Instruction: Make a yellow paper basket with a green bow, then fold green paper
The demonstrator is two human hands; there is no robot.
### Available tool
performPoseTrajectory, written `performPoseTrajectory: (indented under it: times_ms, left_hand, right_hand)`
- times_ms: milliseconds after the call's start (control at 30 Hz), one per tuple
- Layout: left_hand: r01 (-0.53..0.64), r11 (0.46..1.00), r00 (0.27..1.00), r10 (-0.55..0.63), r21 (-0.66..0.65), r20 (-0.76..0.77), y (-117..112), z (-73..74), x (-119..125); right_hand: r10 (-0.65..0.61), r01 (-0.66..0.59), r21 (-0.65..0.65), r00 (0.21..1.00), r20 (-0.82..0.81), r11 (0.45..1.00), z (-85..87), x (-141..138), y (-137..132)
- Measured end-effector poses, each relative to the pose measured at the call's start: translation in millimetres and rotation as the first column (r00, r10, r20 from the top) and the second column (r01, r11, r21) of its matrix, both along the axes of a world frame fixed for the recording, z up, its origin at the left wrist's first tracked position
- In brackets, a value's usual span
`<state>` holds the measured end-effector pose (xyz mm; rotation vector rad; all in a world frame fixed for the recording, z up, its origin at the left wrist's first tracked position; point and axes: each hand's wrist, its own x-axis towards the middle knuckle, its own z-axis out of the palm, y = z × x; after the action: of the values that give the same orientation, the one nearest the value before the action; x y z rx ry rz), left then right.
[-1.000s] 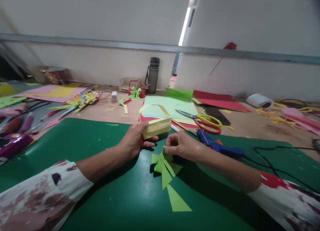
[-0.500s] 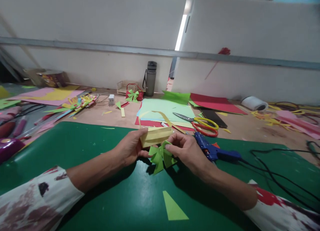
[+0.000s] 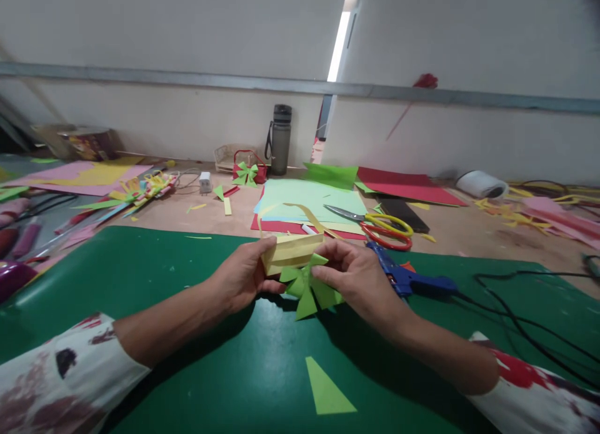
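My left hand [image 3: 244, 271] grips the left end of a small pale-yellow paper basket [image 3: 288, 254] with a thin looped handle. Between the thumb and fingers of my right hand [image 3: 349, 271] is a green paper bow [image 3: 307, 287] with pointed tails. The bow overlaps the lower front of the basket; whether the two touch is hard to tell. My right fingertips also reach the basket's right end. On the green mat [image 3: 210, 371] below lies a light-green paper triangle [image 3: 327, 389].
A blue glue gun [image 3: 407, 279] with a black cord lies right of my right hand. Scissors [image 3: 375, 224] rest on stacked coloured paper [image 3: 304, 196]. Behind stand a grey bottle [image 3: 281, 143] and a red paper basket [image 3: 255, 172] with a green bow.
The green bow has moved slightly up and right, closer against the basket's front, and has turned a little. My left hand keeps its hold on the basket.
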<state>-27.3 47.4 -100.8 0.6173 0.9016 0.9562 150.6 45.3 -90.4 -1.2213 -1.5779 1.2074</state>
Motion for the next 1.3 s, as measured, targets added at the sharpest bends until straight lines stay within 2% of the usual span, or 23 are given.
performPoseTrajectory:
  times_ms: [233,300,400,467,567,633,733,800,867,1067,1300]
  left_hand:
    - [-0.014,1.0,0.999,0.013,-0.014,-0.029,-1,1.3,0]
    - [-0.008,1.0,1.0,0.007,-0.012,-0.028,-1,0.5,0]
    - [-0.001,1.0,1.0,0.001,-0.01,-0.025,-1,-0.3,0]
    - [-0.002,1.0,1.0,0.002,-0.007,-0.026,-1,0.1,0]
    - [-0.014,1.0,0.999,0.013,-0.004,-0.04,-2,0.9,1]
    - [-0.012,1.0,0.999,0.011,-0.001,-0.044,-2,0.7,1]
    - [0.004,1.0,0.999,-0.003,0.018,-0.038,-3,-0.5,2]
    - [0.002,1.0,0.999,-0.001,0.021,-0.037,-4,-0.9,3]
    - [0.001,1.0,0.999,-0.001,0.014,-0.039,-6,-0.8,4]
    - [-0.021,1.0,0.999,0.021,0.007,-0.047,-9,-0.9,6]
    - [-0.005,0.999,0.999,0.007,0.046,-0.031,-12,-0.1,9]
  right_hand:
    - [0.037,-0.044,0.064,0.993,0.116,0.997,-2.6,6,-3]
    - [0.065,-0.094,0.124,0.973,0.223,0.988,-4.0,9,-3]
    - [0.068,-0.164,0.194,0.903,0.425,0.967,-4.1,12,-3]
    - [0.063,-0.178,0.2,0.876,0.477,0.963,-2.9,12,-3]
    - [0.028,-0.143,0.237,0.902,0.431,0.961,0.4,12,-4]
    - [-0.039,-0.099,0.329,0.92,0.389,0.939,3.0,11,-5]
    - [-0.143,-0.045,0.501,0.933,0.331,0.864,5.3,10,-6]
    - [-0.186,-0.025,0.57,0.932,0.31,0.822,4.3,8,-5]
    - [-0.216,-0.012,0.598,0.926,0.309,0.801,1.4,6,-3]
    - [-0.251,0.022,0.611,0.923,0.292,0.792,-6.7,2,-1]
    - [-0.315,-0.031,0.759,0.898,0.307,0.651,-9.3,4,-3]
